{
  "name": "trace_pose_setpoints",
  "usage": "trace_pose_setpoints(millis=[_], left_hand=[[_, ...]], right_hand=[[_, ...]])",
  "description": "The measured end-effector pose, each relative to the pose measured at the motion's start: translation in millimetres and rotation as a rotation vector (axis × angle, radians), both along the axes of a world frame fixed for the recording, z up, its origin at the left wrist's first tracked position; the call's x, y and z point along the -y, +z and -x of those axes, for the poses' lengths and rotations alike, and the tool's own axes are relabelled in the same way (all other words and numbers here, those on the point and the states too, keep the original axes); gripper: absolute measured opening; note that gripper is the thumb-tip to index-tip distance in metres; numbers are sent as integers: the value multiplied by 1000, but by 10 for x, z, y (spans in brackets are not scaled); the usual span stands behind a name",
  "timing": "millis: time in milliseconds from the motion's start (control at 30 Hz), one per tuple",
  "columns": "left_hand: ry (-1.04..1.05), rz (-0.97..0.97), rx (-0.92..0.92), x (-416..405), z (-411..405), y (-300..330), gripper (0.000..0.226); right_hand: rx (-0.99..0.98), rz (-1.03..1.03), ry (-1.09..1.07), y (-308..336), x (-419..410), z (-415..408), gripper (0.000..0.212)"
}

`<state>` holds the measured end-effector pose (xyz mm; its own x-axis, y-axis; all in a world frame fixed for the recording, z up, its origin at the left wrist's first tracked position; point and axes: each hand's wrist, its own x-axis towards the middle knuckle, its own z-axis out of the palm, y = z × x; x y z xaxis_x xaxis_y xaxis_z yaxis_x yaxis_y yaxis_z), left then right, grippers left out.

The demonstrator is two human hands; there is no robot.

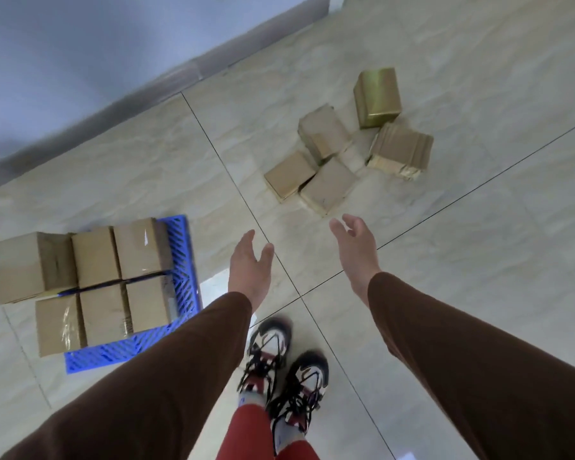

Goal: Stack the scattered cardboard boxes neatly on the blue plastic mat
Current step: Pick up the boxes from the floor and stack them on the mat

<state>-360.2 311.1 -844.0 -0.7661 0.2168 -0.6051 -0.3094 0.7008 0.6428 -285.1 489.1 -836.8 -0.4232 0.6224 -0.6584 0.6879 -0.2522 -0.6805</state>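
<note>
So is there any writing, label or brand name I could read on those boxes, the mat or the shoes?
None can be read.
Stacked boxes: clear tape only, no legible print.
Loose boxes: plain and blurred.
Blue mat: no text shows.
Shoes: motion-blurred, any logo unreadable.

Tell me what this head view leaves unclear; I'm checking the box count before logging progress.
- Blue plastic mat: mostly covered by stacked cardboard boxes and the left sleeve.
- Stack height: top-down angle hides lower layers.
- Box under the scattered boxes: only a sliver shows.
- Shoes: motion-blurred.
</note>
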Motion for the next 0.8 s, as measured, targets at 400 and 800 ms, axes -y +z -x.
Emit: trace_pose_setpoints(millis=[400,800], left_hand=[[-31,87,15,-726,789,11,58],[94,222,-18,-1836,1627,-618,63]], right_hand=[[1,111,43,50,-935,963,56],[153,-69,227,-558,-2414,1511,65]])
